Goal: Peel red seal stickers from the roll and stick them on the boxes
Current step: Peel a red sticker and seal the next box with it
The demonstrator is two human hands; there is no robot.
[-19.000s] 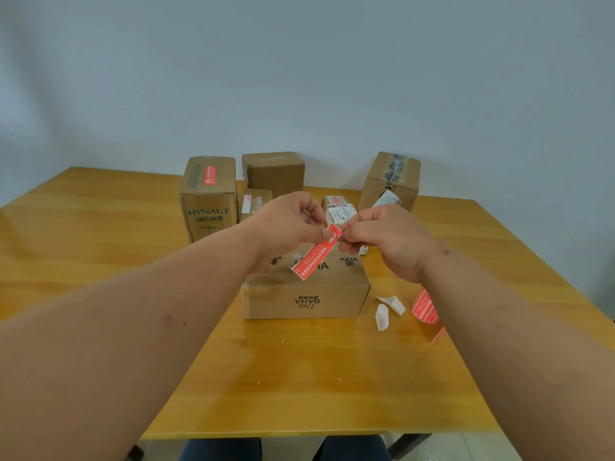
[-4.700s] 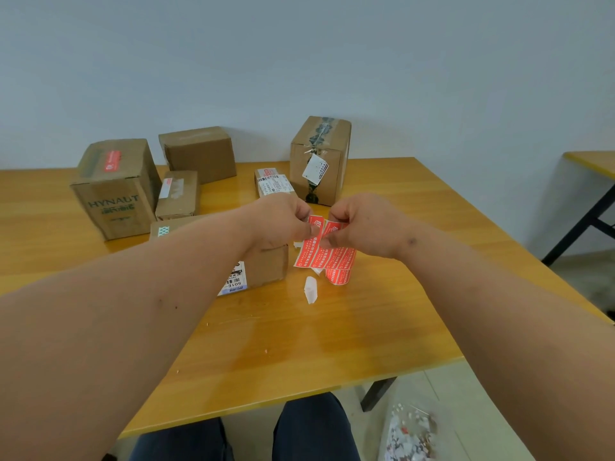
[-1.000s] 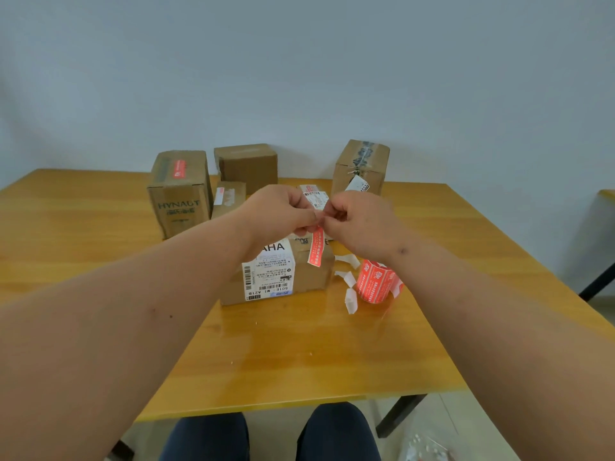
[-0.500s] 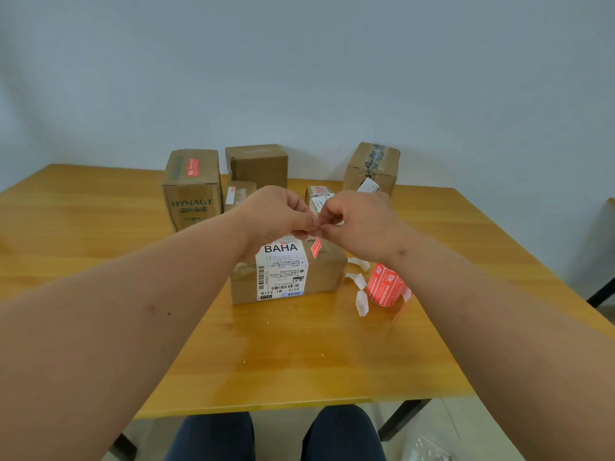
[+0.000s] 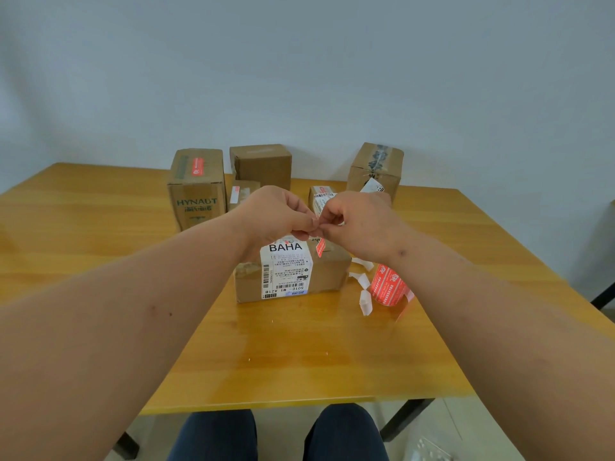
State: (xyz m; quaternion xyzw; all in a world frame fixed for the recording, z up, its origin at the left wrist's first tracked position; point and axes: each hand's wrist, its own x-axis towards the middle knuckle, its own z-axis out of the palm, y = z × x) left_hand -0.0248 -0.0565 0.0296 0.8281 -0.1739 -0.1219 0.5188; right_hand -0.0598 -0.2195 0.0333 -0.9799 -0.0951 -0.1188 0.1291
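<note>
Single view only, from the camera worn on my head. It looks forward and down over my forearms, which enter from the lower left and lower right corners and meet at frame centre. My left hand [image 5: 278, 216] and right hand [image 5: 361, 221] sit close to the lens, above the near box [image 5: 329, 272]. The table [image 5: 299, 354] fills the middle band; its near edge and my knees show at the bottom. The wall takes the upper half. Wide-angle bending is evident at the table edges. No second view exists to share coverage.
</note>
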